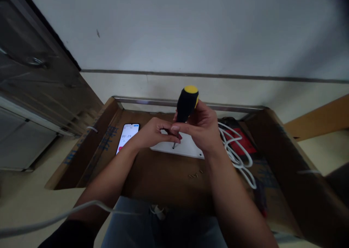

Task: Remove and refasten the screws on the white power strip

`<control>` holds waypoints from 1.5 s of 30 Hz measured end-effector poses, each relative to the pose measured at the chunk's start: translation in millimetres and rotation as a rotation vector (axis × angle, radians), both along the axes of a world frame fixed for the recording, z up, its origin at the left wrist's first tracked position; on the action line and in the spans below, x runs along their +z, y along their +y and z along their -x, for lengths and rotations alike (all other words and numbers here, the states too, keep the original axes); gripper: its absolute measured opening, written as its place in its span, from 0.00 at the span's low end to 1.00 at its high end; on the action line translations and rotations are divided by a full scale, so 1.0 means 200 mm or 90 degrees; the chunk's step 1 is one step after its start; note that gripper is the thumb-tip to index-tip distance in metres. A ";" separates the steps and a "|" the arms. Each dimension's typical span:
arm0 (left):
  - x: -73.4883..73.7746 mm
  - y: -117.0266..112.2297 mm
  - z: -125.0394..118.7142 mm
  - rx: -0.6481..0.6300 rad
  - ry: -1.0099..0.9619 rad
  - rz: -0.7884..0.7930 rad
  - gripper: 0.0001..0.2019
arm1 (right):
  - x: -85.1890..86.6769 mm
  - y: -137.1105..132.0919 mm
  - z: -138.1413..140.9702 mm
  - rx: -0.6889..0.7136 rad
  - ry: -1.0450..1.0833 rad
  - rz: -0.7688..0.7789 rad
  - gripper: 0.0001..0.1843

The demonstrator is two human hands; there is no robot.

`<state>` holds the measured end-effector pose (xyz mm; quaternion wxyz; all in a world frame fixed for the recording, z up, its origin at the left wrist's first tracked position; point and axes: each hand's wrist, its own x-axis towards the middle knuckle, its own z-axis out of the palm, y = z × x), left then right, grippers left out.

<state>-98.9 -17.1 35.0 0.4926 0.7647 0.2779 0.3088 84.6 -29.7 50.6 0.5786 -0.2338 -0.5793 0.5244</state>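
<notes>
My right hand (203,130) is closed round the lower handle of a black and yellow screwdriver (187,104), which stands nearly upright, slightly tilted. The thumb and fingers of my left hand (152,133) are pinched about its thin shaft. Its tip meets a long white flat casing (187,146) near the front edge; whether it sits in a hole there is too small to tell. A dark hole shows near the casing's right part, and my hands hide much of the rest. Several small screws (194,175) lie loose in front of the casing.
All this rests on opened cardboard (160,171) with raised side flaps. A lit phone (128,133) showing a timer lies left. Looped white cable (237,155) lies right, over a red and black item (240,142). Another pale cable (81,206) crosses my left forearm. A metal rail (152,102) runs behind.
</notes>
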 end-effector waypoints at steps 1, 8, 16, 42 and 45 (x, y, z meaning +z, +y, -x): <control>0.00 0.00 0.00 0.004 -0.003 -0.006 0.10 | 0.00 0.00 0.00 -0.003 -0.005 0.003 0.31; -0.04 -0.01 -0.01 0.043 -0.022 -0.007 0.18 | 0.01 -0.02 0.00 0.071 -0.046 0.012 0.35; -0.02 -0.01 0.00 0.037 0.072 -0.083 0.21 | -0.01 -0.02 -0.01 -0.004 -0.053 0.004 0.26; 0.01 -0.04 0.00 -0.089 0.029 -0.013 0.10 | -0.02 -0.01 -0.07 0.080 -0.032 -0.003 0.31; 0.00 -0.06 -0.02 -0.014 0.009 0.001 0.10 | -0.01 -0.02 -0.05 0.026 -0.029 0.000 0.30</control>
